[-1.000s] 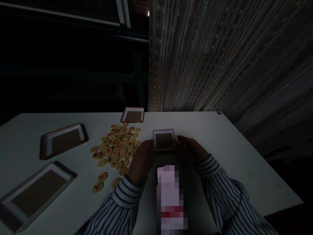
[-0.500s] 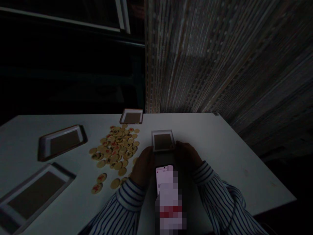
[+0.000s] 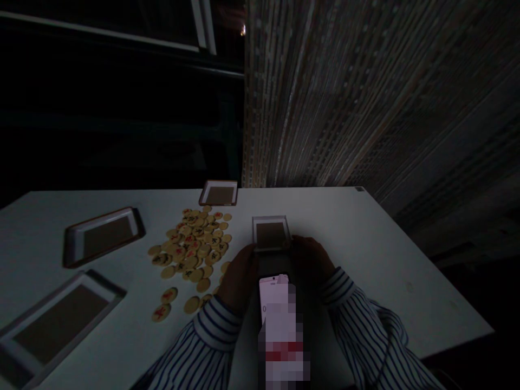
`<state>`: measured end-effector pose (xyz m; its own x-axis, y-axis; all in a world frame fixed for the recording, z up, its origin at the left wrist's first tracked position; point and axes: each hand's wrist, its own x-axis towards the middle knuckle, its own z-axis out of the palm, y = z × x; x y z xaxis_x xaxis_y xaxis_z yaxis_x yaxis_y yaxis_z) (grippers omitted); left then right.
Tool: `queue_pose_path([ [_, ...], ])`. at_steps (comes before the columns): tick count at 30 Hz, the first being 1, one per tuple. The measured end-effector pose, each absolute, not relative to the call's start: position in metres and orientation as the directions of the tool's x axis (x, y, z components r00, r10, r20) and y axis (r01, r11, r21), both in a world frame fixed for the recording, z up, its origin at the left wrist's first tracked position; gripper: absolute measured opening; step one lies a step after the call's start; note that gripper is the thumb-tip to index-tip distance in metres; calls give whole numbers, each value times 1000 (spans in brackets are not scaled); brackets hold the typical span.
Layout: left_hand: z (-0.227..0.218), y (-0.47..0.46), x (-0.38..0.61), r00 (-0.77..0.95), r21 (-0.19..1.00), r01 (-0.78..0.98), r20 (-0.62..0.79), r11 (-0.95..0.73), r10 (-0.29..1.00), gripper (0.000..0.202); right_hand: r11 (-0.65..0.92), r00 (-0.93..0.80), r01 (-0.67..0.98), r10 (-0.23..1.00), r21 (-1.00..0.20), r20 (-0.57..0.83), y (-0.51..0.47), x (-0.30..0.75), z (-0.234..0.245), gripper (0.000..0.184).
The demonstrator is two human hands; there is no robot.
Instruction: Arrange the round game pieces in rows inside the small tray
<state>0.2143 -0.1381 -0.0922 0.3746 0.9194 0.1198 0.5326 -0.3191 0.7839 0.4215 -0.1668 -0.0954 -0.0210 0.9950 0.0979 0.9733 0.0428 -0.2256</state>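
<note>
Two hands at the near edge of the small tray (image 3: 270,234): left hand (image 3: 239,276), right hand (image 3: 311,260). Cannot tell whether either grip pinches it.

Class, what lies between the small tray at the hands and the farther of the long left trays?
A heap of round game pieces, seen in head view.

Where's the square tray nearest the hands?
Head view: the square tray sits centrally, just beyond the left hand and right hand, right of the game pieces.
</note>
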Motion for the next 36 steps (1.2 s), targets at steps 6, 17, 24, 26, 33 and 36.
queue_pose_path([
  [6,-91,-139,213,405,792,506,132,-342,905,39,44,-8,960,992,-277,129,-166,421,-94,34],
  [17,-87,-140,213,385,813,495,110,-306,916,39,67,2,918,985,-392,173,-168,423,-98,31],
  [24,-89,-139,213,376,819,487,116,-302,919,36,70,10,951,967,-302,253,-167,431,-95,36],
  [26,-90,-139,214,372,819,483,129,-310,919,37,79,-19,965,972,-249,234,-164,430,-95,37],
  [33,-95,-139,214,374,777,530,145,-340,916,37,83,-62,979,991,-188,118,-159,421,-93,41],
  [36,-94,-139,214,365,775,526,167,-351,916,37,63,-38,978,991,-200,130,-157,420,-92,36],
])
